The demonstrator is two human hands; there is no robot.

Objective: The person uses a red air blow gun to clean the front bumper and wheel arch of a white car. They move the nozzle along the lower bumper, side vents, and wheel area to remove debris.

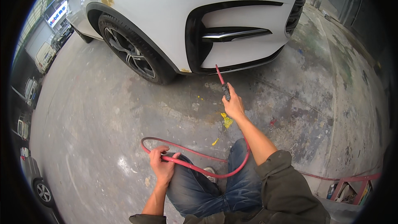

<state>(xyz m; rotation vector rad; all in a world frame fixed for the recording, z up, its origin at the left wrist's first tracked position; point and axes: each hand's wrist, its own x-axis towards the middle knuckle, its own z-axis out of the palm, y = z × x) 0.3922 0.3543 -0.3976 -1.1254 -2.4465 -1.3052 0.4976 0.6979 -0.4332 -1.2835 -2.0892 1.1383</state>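
My right hand (233, 103) is closed around an air blow gun (226, 91) with a dark body and a long red nozzle. Its tip points at the lower part of a white car's front bumper (245, 53), near the black trim; whether they touch I cannot tell. A red air hose (199, 169) loops over my knees. My left hand (162, 165) has the hose between thumb and fingers above my left knee. Yellowish-brown patches mark the bumper's lower corner (185, 70) and the fender above the wheel arch (108, 1).
The car's front wheel (132, 48) stands left of the bumper. A red-framed cart (354, 189) with bottles and tools is at the lower right, with hose running to it along the stained concrete floor (102, 124). Several parked cars line the far left.
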